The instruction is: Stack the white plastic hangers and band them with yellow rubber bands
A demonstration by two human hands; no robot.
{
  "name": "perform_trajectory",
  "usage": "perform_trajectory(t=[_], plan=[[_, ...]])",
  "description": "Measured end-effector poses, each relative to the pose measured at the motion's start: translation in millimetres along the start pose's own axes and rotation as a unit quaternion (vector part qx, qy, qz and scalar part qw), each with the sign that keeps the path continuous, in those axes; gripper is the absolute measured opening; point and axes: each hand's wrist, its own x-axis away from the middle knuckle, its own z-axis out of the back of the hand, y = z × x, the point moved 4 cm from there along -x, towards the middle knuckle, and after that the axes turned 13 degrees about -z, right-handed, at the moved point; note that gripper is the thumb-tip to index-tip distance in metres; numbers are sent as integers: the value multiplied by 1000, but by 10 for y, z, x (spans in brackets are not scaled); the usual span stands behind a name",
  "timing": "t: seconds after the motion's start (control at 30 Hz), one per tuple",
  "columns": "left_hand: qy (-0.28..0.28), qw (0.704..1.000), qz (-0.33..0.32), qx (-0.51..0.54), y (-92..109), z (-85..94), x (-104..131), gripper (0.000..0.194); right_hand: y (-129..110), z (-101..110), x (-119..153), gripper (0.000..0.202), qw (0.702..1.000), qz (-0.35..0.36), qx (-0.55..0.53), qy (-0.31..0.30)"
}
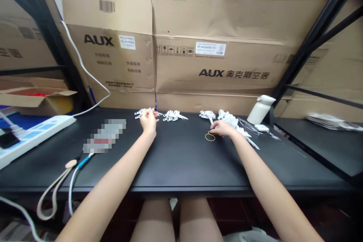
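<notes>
- Standing along the back edge, cardboard (pixel 210 19) bounds the desk (pixel 181 159); the near edge runs beneath the forearms (pixel 113 176), with room between them.
- Power strip (pixel 36 136) at left, white bottle (pixel 258 110) at back right.
- Left hand (pixel 149 121): grip narrow, fingers bent at the leftmost pile of white strips (pixel 138 113); cannot tell whether it pinches any.
- Right hand (pixel 221 128): grip narrow, below a small bundle (pixel 208 114).
- Yellow band (pixel 210 140): at its fingertips, looped; pinched or merely touched, cannot tell.
</notes>
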Motion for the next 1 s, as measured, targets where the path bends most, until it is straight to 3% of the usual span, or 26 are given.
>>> perform_trajectory(t=[0.1,0.2,0.4,0.6,0.87,0.93,1.0], plan=[[-13,999,35,-19,-82,6,21,11,39,-3,-15,10,998,-24,15,-57],[-30,999,22,-27,-93,-20,56,10,47,26,-24,11,998,-18,20,-58],[-54,998,6,-33,-83,-57,64,12,-52,76,-14,9,997,67,-11,42],[-73,997,6,-31,-97,-69,70,13,-169,106,67,11,985,136,20,102],[-103,994,-14,-40,-102,-98,91,13,-164,-52,128,15,984,96,-52,-141],[-110,993,-12,-40,-105,-102,97,13,-167,-61,154,21,978,92,-61,-178],[-115,992,-6,-43,-111,-106,107,12,-173,-39,171,24,979,88,-62,-175]])
